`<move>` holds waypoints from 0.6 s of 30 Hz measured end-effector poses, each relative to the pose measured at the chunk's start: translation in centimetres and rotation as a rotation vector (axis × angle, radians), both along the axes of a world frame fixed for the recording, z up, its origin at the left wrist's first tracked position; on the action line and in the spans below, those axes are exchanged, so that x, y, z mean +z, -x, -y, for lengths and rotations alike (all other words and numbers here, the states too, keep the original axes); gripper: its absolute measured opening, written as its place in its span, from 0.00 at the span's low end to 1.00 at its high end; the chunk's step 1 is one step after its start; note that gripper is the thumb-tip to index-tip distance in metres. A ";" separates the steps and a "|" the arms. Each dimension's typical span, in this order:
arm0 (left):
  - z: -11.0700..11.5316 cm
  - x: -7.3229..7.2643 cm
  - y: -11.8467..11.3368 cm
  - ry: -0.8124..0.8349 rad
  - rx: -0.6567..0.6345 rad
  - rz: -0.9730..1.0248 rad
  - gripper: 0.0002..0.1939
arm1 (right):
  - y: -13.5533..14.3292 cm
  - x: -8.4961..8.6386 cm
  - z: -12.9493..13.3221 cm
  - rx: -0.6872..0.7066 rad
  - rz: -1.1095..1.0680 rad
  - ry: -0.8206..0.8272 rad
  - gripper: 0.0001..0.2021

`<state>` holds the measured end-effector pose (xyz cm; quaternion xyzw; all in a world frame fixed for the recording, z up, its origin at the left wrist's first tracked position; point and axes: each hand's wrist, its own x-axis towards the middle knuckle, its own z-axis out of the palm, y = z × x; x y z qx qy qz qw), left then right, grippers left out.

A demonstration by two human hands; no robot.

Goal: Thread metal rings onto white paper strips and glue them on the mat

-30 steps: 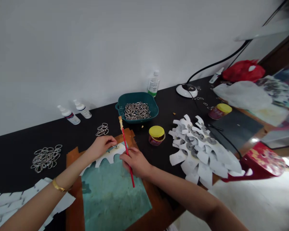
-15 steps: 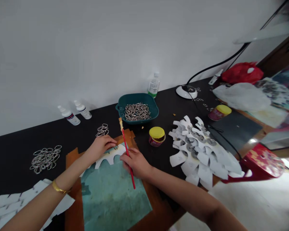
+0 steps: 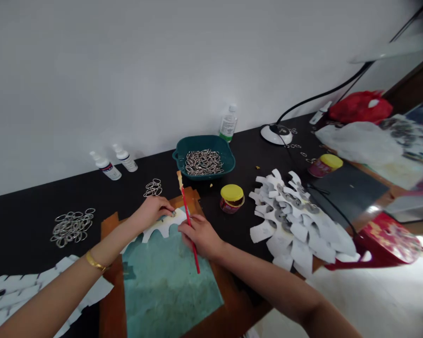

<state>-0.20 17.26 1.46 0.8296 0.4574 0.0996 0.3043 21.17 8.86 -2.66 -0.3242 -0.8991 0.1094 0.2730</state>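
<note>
My left hand [image 3: 155,210] is closed, fingertips pinched on a small metal ring [image 3: 173,213] at the scalloped white paper piece [image 3: 165,228]. That paper lies along the top of a teal sheet [image 3: 169,281] on a brown board [image 3: 111,272]. My right hand [image 3: 202,236] grips a thin red brush [image 3: 185,203], its yellowish, caked tip pointing up and away from me; the same hand's fingers rest at the paper's right end. Ahead of the hands, loose metal rings [image 3: 152,188] lie on the black table, and a green basin [image 3: 232,163] holds many more.
A yellow-lidded tub [image 3: 231,197] stands right of the board, beside a heap of white paper cutouts [image 3: 292,220]. More rings [image 3: 74,227] and paper strips [image 3: 24,291] lie left. White bottles [image 3: 105,165] and a lamp base [image 3: 277,134] stand near the wall.
The whole view has shifted slightly. My left fingertips remain at the ring on the paper, and my right hand still holds the brush in nearly the same pose.
</note>
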 end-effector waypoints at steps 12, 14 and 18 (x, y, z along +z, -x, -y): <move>0.0 2.0 3.9 -0.301 0.265 0.060 0.16 | 1.4 -0.2 0.5 0.114 -0.035 0.005 0.11; -0.5 2.0 5.0 -0.318 0.313 0.004 0.15 | 1.8 -0.1 0.7 0.150 0.003 0.002 0.10; -0.8 0.7 5.3 -0.279 0.299 -0.085 0.16 | 2.1 0.0 1.1 0.158 0.044 -0.017 0.08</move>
